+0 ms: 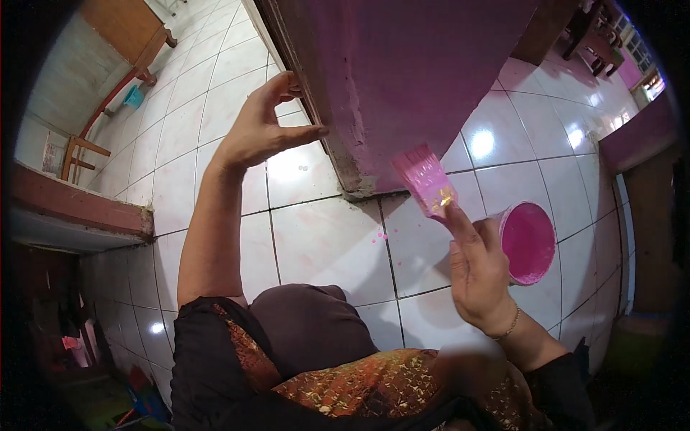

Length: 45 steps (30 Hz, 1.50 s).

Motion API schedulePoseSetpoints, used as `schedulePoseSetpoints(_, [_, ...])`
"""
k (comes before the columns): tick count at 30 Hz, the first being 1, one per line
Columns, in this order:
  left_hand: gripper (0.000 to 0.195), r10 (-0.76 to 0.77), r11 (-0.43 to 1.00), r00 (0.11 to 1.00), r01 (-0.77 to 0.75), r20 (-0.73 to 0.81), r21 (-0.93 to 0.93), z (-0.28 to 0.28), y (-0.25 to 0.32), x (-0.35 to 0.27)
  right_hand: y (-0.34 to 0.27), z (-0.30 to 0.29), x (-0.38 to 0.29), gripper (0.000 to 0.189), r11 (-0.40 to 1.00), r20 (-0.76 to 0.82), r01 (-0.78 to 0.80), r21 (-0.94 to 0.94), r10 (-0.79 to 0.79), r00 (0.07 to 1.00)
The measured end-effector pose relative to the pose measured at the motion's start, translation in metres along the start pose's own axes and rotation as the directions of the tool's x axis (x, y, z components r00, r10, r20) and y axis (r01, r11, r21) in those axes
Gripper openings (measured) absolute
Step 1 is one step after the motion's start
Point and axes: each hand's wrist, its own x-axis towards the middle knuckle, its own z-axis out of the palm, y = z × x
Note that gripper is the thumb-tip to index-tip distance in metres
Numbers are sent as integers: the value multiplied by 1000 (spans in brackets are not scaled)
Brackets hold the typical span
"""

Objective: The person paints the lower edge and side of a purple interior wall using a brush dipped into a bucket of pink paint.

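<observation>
My right hand [477, 269] is closed around the handle of a flat paintbrush [423, 175], whose bristles and ferrule are coated in pink paint. The bristles point up and left, close to the lower part of a pink-purple wall [409, 81]. Just right of that hand, a round tub [528, 242] holds bright pink paint. My left hand [264, 121] rests at the wooden door frame [307, 70] on the wall's edge, thumb on the near side and fingers partly hidden behind the edge. Pink drops [381, 235] dot the floor tiles between wall and tub.
White floor tiles [323, 237] surround the wall's end. A wooden cabinet [121, 32], a small teal bucket [133, 97] and a wooden stool [81, 156] stand at upper left. A low wall end [108, 215] juts in at left. Carved wooden furniture [598, 46] is at upper right.
</observation>
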Motion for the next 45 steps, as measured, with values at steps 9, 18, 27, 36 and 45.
schedulePoseSetpoints(9, [69,-59,903,991,105,122,-416,-20,-31,-5,-15,55,74,69,883,-394,439,-168,-468,791])
schedulePoseSetpoints(18, [61,-32,898,994,73,101,-434,-12,-27,2,55,111,5,71,979,269,20,-201,35,963])
schedulePoseSetpoints(27, [59,16,885,997,23,78,-465,-15,-44,0,-26,41,74,56,856,-417,497,-144,-508,754])
schedulePoseSetpoints(36, [59,-19,888,999,40,50,-459,-8,-32,5,31,89,15,62,945,87,117,-306,-94,992])
schedulePoseSetpoints(45, [64,-40,894,996,71,79,-442,-11,-31,3,-38,20,35,51,900,154,278,-335,-238,959])
